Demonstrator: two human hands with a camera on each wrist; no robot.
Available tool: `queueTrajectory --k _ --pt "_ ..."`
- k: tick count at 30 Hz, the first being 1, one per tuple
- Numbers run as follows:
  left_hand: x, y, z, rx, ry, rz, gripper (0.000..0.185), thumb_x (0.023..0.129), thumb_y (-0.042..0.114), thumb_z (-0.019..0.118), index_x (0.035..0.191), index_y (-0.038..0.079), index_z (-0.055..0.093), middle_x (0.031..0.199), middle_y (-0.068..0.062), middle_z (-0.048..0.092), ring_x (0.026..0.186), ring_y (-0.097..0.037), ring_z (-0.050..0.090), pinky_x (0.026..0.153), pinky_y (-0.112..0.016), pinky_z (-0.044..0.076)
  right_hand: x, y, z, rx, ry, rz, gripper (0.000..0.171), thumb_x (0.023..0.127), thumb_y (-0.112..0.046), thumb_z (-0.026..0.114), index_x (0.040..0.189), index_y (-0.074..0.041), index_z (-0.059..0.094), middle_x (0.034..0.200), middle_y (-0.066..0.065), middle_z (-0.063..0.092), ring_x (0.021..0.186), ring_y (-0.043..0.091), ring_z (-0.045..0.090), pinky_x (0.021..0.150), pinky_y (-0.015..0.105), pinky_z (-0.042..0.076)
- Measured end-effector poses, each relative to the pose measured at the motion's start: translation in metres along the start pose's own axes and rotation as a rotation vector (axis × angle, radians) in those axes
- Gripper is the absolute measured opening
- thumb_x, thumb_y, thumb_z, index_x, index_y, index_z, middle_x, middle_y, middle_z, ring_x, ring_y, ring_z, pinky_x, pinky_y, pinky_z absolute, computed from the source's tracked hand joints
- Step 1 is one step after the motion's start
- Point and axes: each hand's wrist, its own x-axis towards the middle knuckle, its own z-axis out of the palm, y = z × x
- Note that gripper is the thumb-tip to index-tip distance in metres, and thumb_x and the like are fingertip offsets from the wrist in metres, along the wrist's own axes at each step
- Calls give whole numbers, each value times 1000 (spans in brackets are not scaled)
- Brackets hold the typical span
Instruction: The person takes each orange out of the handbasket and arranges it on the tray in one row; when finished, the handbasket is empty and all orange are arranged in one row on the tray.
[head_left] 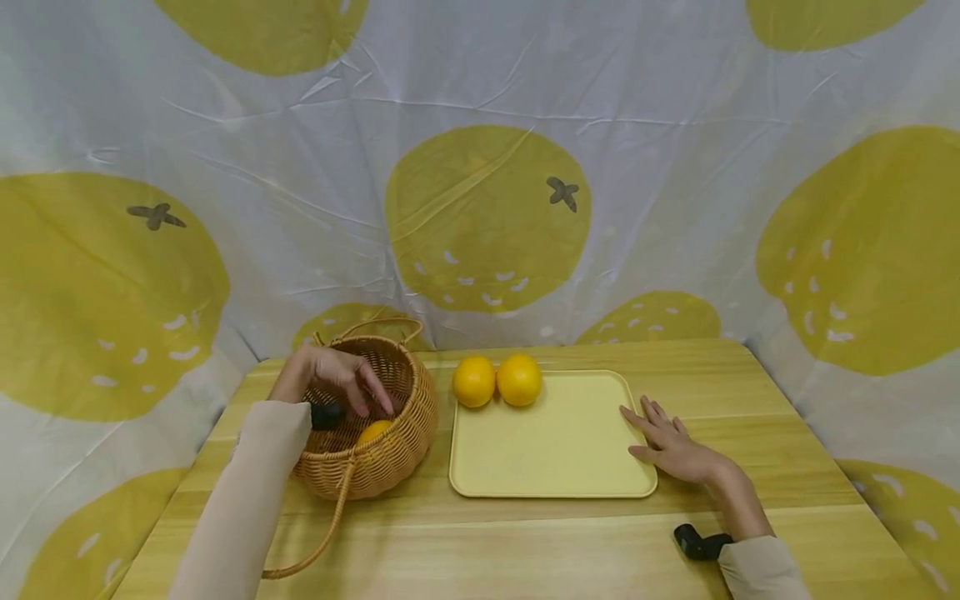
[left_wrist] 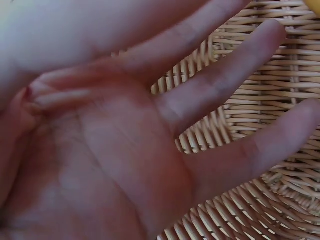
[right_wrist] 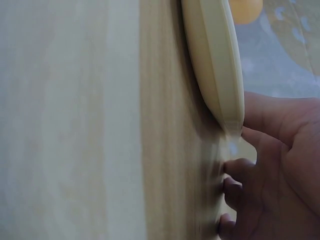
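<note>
Right hand rests flat, fingers straight, against the pale yellow plastic tray. Left hand, fingers spread and empty, reaches into the woven wicker basket above an orange fruit; judged step: grasping it next.

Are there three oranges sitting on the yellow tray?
No, only two oranges sit on the yellow tray; a third orange lies inside the wicker basket.

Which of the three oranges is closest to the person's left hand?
The orange in the basket, right below the left hand reaching into the wicker basket. The other two oranges sit together on the yellow tray.
</note>
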Motion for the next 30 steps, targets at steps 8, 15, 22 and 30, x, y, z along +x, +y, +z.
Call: queueTrajectory --k 8,15,22,30 --pt "6 2 3 -50 -32 -47 37 98 -1 66 135 1 68 136 -6 70 97 -16 71 86 -37 61 0 -2 -1 1 -2 22 70 108 -25 53 164 0 20 163 41 -20 148 56 -28 109 70 -32" --pt "14 1 7 -80 -61 -89 33 97 -1 67 129 4 73 102 -1 79 87 -14 74 84 -36 63 0 9 -1 22 -12 -6 71 108 -28 54 166 -7 19 163 38 -23 149 52 -33 107 67 -37" --pt "15 0 9 -53 -46 -101 25 98 3 68 120 5 78 101 0 78 86 -16 74 82 -37 63 3 13 1 -50 1 47 72 108 -36 52 166 -7 19 167 35 -19 152 55 -25 113 72 -27" --pt "13 -2 8 32 -39 -123 16 96 3 70 95 15 80 93 4 75 76 -9 67 72 -26 57 1 -3 -2 18 -6 26 70 108 -25 54 164 -1 20 163 40 -18 149 56 -27 110 71 -31"
